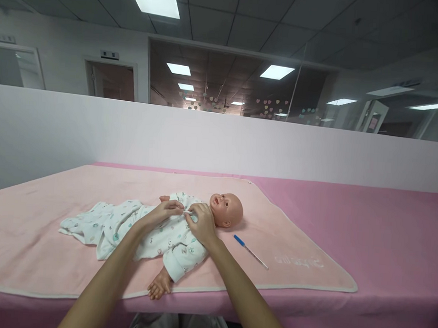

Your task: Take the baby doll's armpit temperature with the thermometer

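A baby doll lies on its back on a pale pink blanket, head to the right, dressed in a white printed romper. Both of my hands meet at the doll's chest, just below its chin. My left hand pinches the romper's front edge with its fingers closed. My right hand is closed on the opposite edge of the romper's neck opening. The doll's bare hand sticks out of a sleeve near the blanket's front edge.
A thin thermometer with a blue cap lies on the blanket right of the doll. The blanket covers a pink-clothed table. A white partition wall runs behind the table.
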A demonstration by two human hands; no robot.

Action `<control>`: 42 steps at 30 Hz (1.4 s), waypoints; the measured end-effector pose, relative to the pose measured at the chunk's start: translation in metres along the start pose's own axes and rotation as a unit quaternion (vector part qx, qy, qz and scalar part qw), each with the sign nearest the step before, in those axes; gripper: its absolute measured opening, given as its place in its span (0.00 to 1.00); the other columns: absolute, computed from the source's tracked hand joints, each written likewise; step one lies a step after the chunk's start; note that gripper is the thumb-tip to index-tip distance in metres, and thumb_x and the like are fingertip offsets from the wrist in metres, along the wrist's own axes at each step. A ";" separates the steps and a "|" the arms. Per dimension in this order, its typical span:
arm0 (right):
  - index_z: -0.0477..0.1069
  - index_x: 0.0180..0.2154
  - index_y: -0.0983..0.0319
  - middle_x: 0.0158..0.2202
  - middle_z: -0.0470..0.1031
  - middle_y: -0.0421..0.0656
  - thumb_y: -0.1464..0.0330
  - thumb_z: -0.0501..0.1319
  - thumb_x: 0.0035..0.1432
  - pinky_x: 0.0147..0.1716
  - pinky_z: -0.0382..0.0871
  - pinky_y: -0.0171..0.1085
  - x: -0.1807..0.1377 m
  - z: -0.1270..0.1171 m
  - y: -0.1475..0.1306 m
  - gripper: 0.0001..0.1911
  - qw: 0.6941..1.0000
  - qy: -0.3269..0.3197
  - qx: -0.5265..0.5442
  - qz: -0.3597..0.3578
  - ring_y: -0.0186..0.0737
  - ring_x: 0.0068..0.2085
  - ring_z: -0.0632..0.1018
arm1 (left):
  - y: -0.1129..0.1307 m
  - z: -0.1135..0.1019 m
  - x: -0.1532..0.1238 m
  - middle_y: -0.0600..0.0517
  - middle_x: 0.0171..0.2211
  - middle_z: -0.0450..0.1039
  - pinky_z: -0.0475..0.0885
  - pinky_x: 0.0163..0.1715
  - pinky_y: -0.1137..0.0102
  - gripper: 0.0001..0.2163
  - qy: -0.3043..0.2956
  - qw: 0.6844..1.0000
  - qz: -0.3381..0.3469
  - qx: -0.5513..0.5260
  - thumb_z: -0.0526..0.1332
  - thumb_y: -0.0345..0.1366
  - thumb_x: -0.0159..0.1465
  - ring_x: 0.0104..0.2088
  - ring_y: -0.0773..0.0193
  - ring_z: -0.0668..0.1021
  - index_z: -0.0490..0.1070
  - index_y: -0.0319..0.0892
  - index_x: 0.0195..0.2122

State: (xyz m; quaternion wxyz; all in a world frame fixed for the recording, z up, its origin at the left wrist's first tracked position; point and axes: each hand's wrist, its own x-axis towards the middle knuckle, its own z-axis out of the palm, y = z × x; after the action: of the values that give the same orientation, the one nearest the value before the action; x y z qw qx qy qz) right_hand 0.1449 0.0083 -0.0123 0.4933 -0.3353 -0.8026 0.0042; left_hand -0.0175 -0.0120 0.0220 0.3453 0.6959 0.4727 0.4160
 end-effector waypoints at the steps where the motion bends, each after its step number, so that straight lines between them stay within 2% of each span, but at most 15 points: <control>1: 0.66 0.29 0.60 0.31 0.70 0.40 0.69 0.56 0.51 0.37 0.58 0.36 0.000 0.000 0.000 0.02 1.000 0.001 -0.001 0.004 0.38 0.36 0.68 | 0.002 -0.002 -0.004 0.53 0.29 0.70 0.65 0.33 0.71 0.12 -0.024 1.000 -0.003 -0.003 0.59 0.40 0.50 0.34 0.63 0.71 0.70 0.41 0.35; 3: 0.65 0.29 0.60 0.30 0.70 0.40 0.68 0.57 0.51 0.37 0.58 0.36 0.000 0.001 0.001 0.02 1.000 0.004 -0.001 0.009 0.37 0.35 0.68 | 0.003 -0.004 -0.010 0.53 0.30 0.69 0.66 0.33 0.71 0.14 -0.032 0.999 0.005 0.003 0.61 0.37 0.48 0.33 0.63 0.72 0.69 0.41 0.36; 8: 0.66 0.30 0.60 0.30 0.70 0.40 0.69 0.57 0.50 0.37 0.58 0.36 0.001 0.003 0.002 0.02 1.000 0.003 -0.002 0.012 0.37 0.35 0.68 | -0.005 0.003 -0.013 0.51 0.33 0.71 0.68 0.38 0.67 0.11 0.030 0.995 0.063 0.072 0.58 0.34 0.48 0.37 0.60 0.73 0.69 0.41 0.34; 13: 0.67 0.31 0.60 0.31 0.71 0.41 0.69 0.57 0.50 0.38 0.59 0.36 0.001 0.004 0.003 0.03 1.000 -0.003 0.000 0.015 0.38 0.36 0.69 | -0.009 0.008 -0.013 0.52 0.32 0.74 0.67 0.40 0.68 0.11 0.076 0.983 0.093 0.142 0.56 0.33 0.49 0.37 0.61 0.74 0.69 0.42 0.34; 20: 0.68 0.32 0.60 0.33 0.72 0.40 0.69 0.57 0.50 0.39 0.58 0.36 0.000 0.006 0.004 0.05 1.000 -0.007 0.003 0.013 0.38 0.37 0.69 | -0.010 0.010 -0.016 0.53 0.30 0.74 0.67 0.37 0.68 0.12 0.097 0.969 0.113 0.195 0.54 0.31 0.50 0.33 0.62 0.74 0.65 0.44 0.37; 24: 0.68 0.33 0.60 0.32 0.72 0.41 0.68 0.56 0.51 0.39 0.58 0.36 0.000 0.005 0.004 0.05 1.000 -0.011 -0.012 0.012 0.38 0.37 0.69 | -0.009 0.016 -0.016 0.52 0.31 0.70 0.66 0.35 0.68 0.12 0.130 0.954 0.148 0.224 0.53 0.29 0.49 0.34 0.61 0.72 0.62 0.43 0.37; 27: 0.68 0.32 0.60 0.32 0.72 0.41 0.68 0.54 0.53 0.38 0.58 0.36 0.000 0.004 0.003 0.05 1.000 -0.016 -0.017 0.009 0.38 0.36 0.69 | -0.008 0.017 -0.016 0.53 0.30 0.69 0.66 0.35 0.68 0.14 0.126 0.964 0.141 0.188 0.53 0.28 0.49 0.33 0.62 0.72 0.60 0.43 0.38; 30: 0.68 0.31 0.60 0.31 0.71 0.41 0.68 0.54 0.53 0.38 0.58 0.36 0.000 0.004 0.002 0.05 1.000 -0.014 -0.018 0.011 0.38 0.36 0.69 | -0.006 0.016 -0.017 0.55 0.28 0.68 0.66 0.34 0.69 0.16 0.102 0.982 0.116 0.108 0.53 0.27 0.50 0.32 0.64 0.72 0.58 0.43 0.40; 34: 0.67 0.31 0.61 0.31 0.71 0.41 0.69 0.55 0.52 0.37 0.58 0.36 0.000 0.005 0.003 0.04 1.000 -0.004 -0.016 0.015 0.38 0.36 0.69 | -0.006 0.013 -0.016 0.58 0.24 0.65 0.65 0.29 0.72 0.15 0.082 0.993 0.086 0.024 0.53 0.28 0.51 0.26 0.68 0.70 0.57 0.42 0.41; 42: 0.66 0.30 0.61 0.30 0.71 0.41 0.69 0.54 0.52 0.36 0.58 0.36 0.000 0.006 0.003 0.04 1.000 -0.002 -0.016 0.021 0.38 0.35 0.69 | -0.008 0.010 -0.016 0.59 0.21 0.64 0.64 0.27 0.73 0.14 0.068 0.995 0.073 -0.013 0.55 0.29 0.50 0.23 0.69 0.69 0.58 0.42 0.40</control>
State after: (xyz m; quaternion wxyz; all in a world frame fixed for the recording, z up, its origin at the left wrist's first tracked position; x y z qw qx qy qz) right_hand 0.1421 0.0128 -0.0160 0.4855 -0.3604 -0.7965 0.0024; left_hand -0.0149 -0.0255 0.0064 0.2902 0.6939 0.4375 0.4927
